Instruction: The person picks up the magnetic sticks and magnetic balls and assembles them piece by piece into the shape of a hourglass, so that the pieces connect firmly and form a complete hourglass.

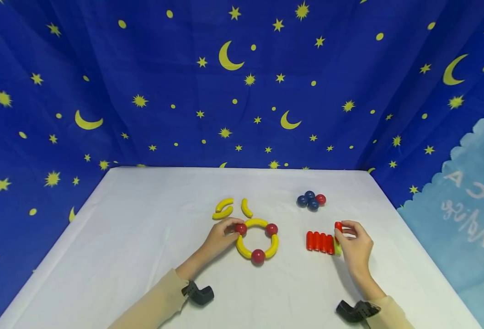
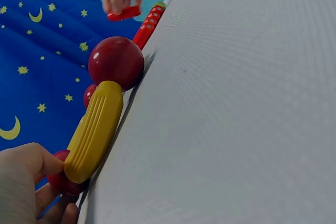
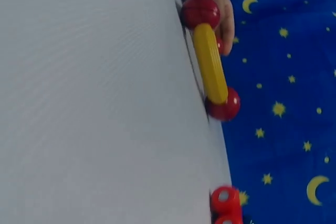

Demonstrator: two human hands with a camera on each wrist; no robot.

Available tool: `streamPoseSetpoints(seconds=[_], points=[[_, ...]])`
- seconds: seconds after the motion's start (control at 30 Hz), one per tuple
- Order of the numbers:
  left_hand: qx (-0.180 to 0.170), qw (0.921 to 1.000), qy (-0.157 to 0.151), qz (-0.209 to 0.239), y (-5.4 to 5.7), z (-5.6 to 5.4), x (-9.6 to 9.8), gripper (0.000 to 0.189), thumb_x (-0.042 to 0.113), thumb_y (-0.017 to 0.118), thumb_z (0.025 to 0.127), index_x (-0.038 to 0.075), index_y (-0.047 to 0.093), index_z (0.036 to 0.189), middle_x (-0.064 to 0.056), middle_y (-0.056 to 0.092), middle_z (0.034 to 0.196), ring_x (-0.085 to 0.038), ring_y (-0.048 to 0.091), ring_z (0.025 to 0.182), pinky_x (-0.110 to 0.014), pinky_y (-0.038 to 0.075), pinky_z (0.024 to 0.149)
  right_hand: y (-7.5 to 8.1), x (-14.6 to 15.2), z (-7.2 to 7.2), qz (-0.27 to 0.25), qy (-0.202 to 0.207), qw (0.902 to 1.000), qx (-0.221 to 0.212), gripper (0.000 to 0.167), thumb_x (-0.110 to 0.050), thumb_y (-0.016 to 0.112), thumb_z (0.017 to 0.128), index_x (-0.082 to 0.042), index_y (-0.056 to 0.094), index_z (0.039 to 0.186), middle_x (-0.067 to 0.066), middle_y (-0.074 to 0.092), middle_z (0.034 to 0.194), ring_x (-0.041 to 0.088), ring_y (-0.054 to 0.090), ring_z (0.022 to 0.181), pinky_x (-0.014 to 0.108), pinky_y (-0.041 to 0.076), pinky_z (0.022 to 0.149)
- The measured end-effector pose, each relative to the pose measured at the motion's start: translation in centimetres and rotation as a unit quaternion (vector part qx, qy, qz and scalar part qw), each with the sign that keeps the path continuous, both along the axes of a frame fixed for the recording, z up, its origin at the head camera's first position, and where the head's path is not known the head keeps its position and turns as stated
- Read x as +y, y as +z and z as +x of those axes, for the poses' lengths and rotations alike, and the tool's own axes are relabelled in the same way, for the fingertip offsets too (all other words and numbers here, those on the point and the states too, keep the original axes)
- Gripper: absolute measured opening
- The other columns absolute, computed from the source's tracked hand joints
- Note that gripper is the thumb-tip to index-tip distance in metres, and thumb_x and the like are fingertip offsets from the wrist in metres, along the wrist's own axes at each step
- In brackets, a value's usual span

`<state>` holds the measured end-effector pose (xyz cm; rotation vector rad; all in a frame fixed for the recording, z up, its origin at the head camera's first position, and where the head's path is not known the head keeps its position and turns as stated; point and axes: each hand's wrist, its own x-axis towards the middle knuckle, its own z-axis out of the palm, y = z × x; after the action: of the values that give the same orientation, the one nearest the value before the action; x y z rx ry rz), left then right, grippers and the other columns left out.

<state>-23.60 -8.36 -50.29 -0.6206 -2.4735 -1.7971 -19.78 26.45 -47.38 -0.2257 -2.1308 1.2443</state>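
A ring of yellow curved sticks [image 1: 257, 222] joined by red balls [image 1: 258, 256] lies on the white table. My left hand [image 1: 218, 237] pinches the ring's upper-left red ball [image 1: 241, 229]; in the left wrist view its thumb also meets the end of a yellow curved stick [image 2: 97, 129]. On the right, my right hand [image 1: 358, 246] holds a short red stick [image 1: 338, 226] between thumb and fingers, above a yellow-green stick [image 1: 337, 247]. That one stands at the right end of a row of red sticks [image 1: 316, 241], whose ends look metallic in the left wrist view.
Three loose yellow curved sticks [image 1: 247, 208] lie behind the ring. Farther back on the right, several dark blue balls [image 1: 302, 201] cluster with one red ball [image 1: 321, 199]. A blue star-patterned cloth [image 1: 242, 91] hangs behind the table [image 1: 163, 192].
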Motion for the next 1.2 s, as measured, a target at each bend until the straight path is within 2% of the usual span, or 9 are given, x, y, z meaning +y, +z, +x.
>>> streamPoseSetpoints(seconds=[0.17, 0.3, 0.5, 0.6, 0.73, 0.83, 1.0, 1.1, 1.2], points=[[-0.007, 1.0000, 0.004, -0.005, 0.0, 0.0, -0.1, 0.032, -0.001, 0.063, 0.084, 0.005, 0.064, 0.115, -0.011, 0.065, 0.117, -0.027, 0.059, 0.110, -0.030, 0.050, 0.093, 0.9, -2.8, -1.1, -0.044, 0.074, 0.9962, 0.010, 0.024, 0.003, 0.072, 0.078, 0.005, 0.067, 0.102, 0.022, 0.068, 0.096, -0.011, 0.059, 0.071, 0.005, 0.049, 0.064], [-0.007, 0.9999, 0.000, -0.007, -0.2, -0.1, -0.2, 0.031, 0.001, 0.063, 0.085, 0.006, 0.064, 0.116, -0.011, 0.065, 0.118, -0.027, 0.059, 0.110, -0.027, 0.050, 0.092, 1.4, -5.5, -2.2, -0.080, 0.139, 0.9868, 0.024, 0.025, 0.008, 0.072, 0.076, 0.005, 0.066, 0.101, 0.022, 0.067, 0.094, -0.003, 0.064, 0.069, 0.011, 0.053, 0.063], [-0.012, 0.9998, 0.004, -0.015, -0.2, 0.0, -0.2, 0.032, 0.000, 0.063, 0.085, 0.007, 0.064, 0.116, -0.009, 0.066, 0.118, -0.024, 0.060, 0.110, -0.021, 0.049, 0.090, 1.5, -8.9, -3.1, -0.084, 0.222, 0.9713, 0.015, 0.027, 0.012, 0.071, 0.075, 0.007, 0.064, 0.101, 0.023, 0.065, 0.098, 0.003, 0.067, 0.077, 0.014, 0.054, 0.067], [-0.009, 0.9998, 0.002, -0.015, -0.1, -0.1, -0.2, 0.031, 0.001, 0.063, 0.085, 0.007, 0.064, 0.116, -0.009, 0.065, 0.117, -0.024, 0.059, 0.109, -0.021, 0.049, 0.090, 2.2, -10.3, -2.9, -0.079, 0.251, 0.9648, 0.009, 0.026, 0.013, 0.070, 0.075, 0.010, 0.063, 0.100, 0.027, 0.064, 0.098, 0.004, 0.067, 0.080, 0.014, 0.054, 0.069], [-0.010, 0.9998, 0.005, -0.018, -0.2, -0.1, -0.1, 0.030, 0.001, 0.064, 0.086, 0.007, 0.065, 0.115, -0.009, 0.065, 0.116, -0.024, 0.059, 0.106, -0.024, 0.049, 0.089, 3.2, -11.5, -2.2, -0.072, 0.278, 0.9578, -0.004, 0.025, 0.013, 0.068, 0.076, 0.012, 0.062, 0.100, 0.028, 0.064, 0.097, 0.005, 0.067, 0.082, 0.015, 0.054, 0.071], [-0.012, 0.9996, 0.008, -0.022, 0.0, 0.0, 0.0, 0.031, 0.000, 0.063, 0.086, 0.005, 0.064, 0.116, -0.011, 0.065, 0.117, -0.025, 0.059, 0.106, -0.029, 0.050, 0.089, 3.4, -11.8, -1.9, -0.058, 0.284, 0.9571, -0.010, 0.024, 0.014, 0.068, 0.077, 0.012, 0.062, 0.100, 0.027, 0.065, 0.097, 0.013, 0.069, 0.082, 0.017, 0.055, 0.072], [-0.015, 0.9995, 0.003, -0.026, 1.3, 0.7, 0.2, 0.031, -0.004, 0.060, 0.086, -0.003, 0.061, 0.117, -0.018, 0.063, 0.118, -0.033, 0.057, 0.108, -0.039, 0.050, 0.091, 3.4, -11.9, -1.6, -0.033, 0.286, 0.9577, 0.005, 0.023, 0.014, 0.067, 0.077, 0.013, 0.062, 0.099, 0.026, 0.065, 0.096, 0.028, 0.069, 0.082, 0.024, 0.057, 0.073], [-0.012, 0.9996, 0.006, -0.024, 1.6, 0.8, 0.3, 0.031, -0.005, 0.060, 0.085, -0.003, 0.062, 0.116, -0.018, 0.063, 0.116, -0.033, 0.058, 0.107, -0.037, 0.050, 0.091, 3.5, -11.8, -1.5, -0.024, 0.292, 0.9561, 0.009, 0.024, 0.013, 0.067, 0.077, 0.012, 0.061, 0.100, 0.025, 0.065, 0.097, 0.031, 0.068, 0.082, 0.029, 0.058, 0.074], [-0.004, 0.9997, 0.009, -0.023, 0.9, 0.5, 0.2, 0.029, -0.001, 0.063, 0.086, 0.000, 0.063, 0.115, -0.014, 0.065, 0.115, -0.029, 0.059, 0.105, -0.031, 0.051, 0.089, 3.5, -11.6, -1.5, -0.017, 0.293, 0.9560, 0.011, 0.023, 0.011, 0.067, 0.079, 0.010, 0.062, 0.102, 0.024, 0.066, 0.098, 0.031, 0.068, 0.084, 0.027, 0.057, 0.075]])
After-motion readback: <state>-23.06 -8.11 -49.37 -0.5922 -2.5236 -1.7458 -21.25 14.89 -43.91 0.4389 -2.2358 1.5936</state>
